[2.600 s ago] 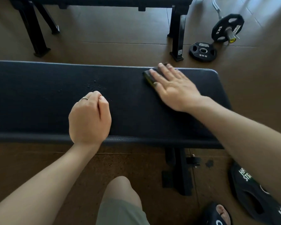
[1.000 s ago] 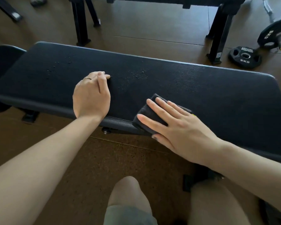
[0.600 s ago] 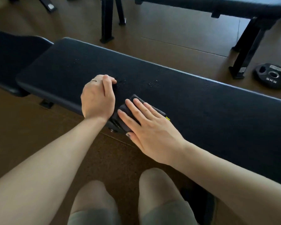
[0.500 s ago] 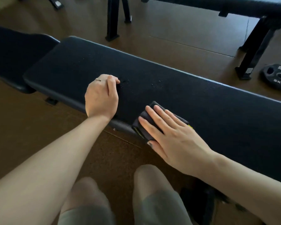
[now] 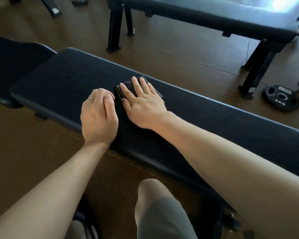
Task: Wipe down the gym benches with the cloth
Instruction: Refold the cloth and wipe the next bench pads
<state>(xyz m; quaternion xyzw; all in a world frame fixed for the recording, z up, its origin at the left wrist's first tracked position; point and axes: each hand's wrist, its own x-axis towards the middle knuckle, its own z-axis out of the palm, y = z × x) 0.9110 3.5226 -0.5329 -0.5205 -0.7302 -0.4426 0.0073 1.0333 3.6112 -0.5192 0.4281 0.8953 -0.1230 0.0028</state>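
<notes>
A long black padded bench [image 5: 214,118] runs from the left to the lower right in front of me. A folded dark cloth [image 5: 126,85] with a yellow edge lies on its top. My right hand [image 5: 141,102] presses flat on the cloth with straight fingers. My left hand [image 5: 98,118] rests as a loose fist on the bench pad just left of the cloth, holding nothing, a ring on one finger. Small droplets [image 5: 86,73] speckle the pad farther left.
A second black bench [image 5: 214,16] on black legs stands across the brown floor behind. Another dark pad [image 5: 12,66] adjoins at the left. A 5 kg weight plate [image 5: 280,97] lies on the floor at the right. My knees are below.
My right hand has slid the cloth from the bench's near edge up toward its far side, beside my left fist. My left hand has stayed on the pad.
</notes>
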